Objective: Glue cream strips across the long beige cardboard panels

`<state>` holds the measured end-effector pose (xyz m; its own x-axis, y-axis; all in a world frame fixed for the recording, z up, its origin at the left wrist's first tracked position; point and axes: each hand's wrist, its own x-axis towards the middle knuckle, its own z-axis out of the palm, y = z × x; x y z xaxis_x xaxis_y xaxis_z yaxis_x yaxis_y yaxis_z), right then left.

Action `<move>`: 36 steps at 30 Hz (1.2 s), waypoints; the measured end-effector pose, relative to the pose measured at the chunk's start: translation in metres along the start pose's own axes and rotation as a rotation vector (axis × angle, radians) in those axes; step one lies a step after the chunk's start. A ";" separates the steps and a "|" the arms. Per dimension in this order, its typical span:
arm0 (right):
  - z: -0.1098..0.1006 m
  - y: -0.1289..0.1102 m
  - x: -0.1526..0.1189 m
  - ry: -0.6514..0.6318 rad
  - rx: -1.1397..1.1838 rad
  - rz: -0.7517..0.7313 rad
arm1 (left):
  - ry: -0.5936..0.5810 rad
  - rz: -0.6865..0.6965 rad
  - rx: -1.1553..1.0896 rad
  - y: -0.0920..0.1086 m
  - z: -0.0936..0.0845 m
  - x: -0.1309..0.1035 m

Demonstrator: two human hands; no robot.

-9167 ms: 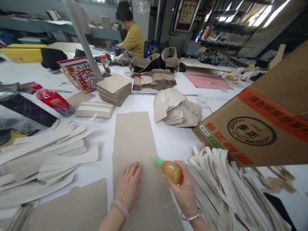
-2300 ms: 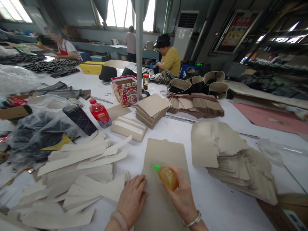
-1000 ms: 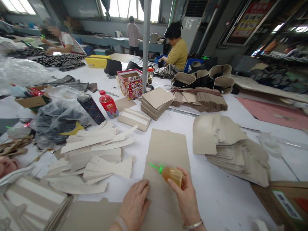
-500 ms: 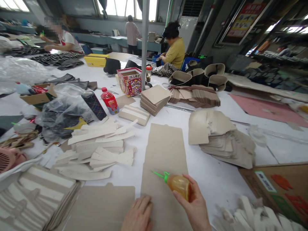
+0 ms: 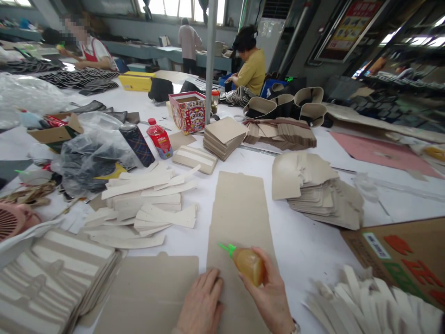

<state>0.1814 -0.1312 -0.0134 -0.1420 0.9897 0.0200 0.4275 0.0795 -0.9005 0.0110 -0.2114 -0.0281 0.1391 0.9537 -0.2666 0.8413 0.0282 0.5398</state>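
Note:
In the head view, my right hand (image 5: pixel 270 290) is wrapped round a squeeze bottle (image 5: pixel 248 265) of amber liquid, probably glue. The bottle is tilted, its green nozzle pointing left over a long beige cardboard piece (image 5: pixel 241 211). Whether the tip touches the card I cannot tell. My left hand (image 5: pixel 204 297) lies flat with fingers stretched out on the lower left edge of that piece. Left of it is a second beige cardboard piece (image 5: pixel 156 287) with a small tab on its far edge.
Pale strips (image 5: pixel 146 204) lie at left, near layered cardboard pieces (image 5: pixel 59 278). A stack of shaped cardboard (image 5: pixel 320 195), a printed carton (image 5: pixel 410 260) and a heap of strips (image 5: pixel 375 304) are at right. Beyond stand a red bottle (image 5: pixel 160 139) and a metal pole (image 5: pixel 211 60). Co-workers sit farther back.
My right hand and the bottle have shifted slightly left, and the nozzle has moved a little over the card. My left hand stays pressed on the cardboard. The view has tilted slightly.

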 end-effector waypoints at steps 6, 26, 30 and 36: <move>0.002 -0.004 0.008 -0.033 -0.157 -0.200 | -0.017 -0.022 0.005 0.001 0.001 -0.001; -0.011 -0.009 -0.022 0.102 0.458 0.344 | 0.021 0.134 0.110 0.006 0.008 -0.038; -0.026 -0.002 -0.054 0.055 0.265 0.309 | -0.006 0.167 0.114 0.005 0.025 -0.059; -0.017 0.000 -0.080 -0.016 -0.008 0.125 | -0.028 0.144 0.140 0.004 0.037 -0.066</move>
<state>0.2079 -0.2086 -0.0072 -0.1012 0.9899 -0.0994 0.4497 -0.0436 -0.8921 0.0244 -0.2858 -0.0380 0.2760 0.9363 -0.2174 0.8757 -0.1517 0.4584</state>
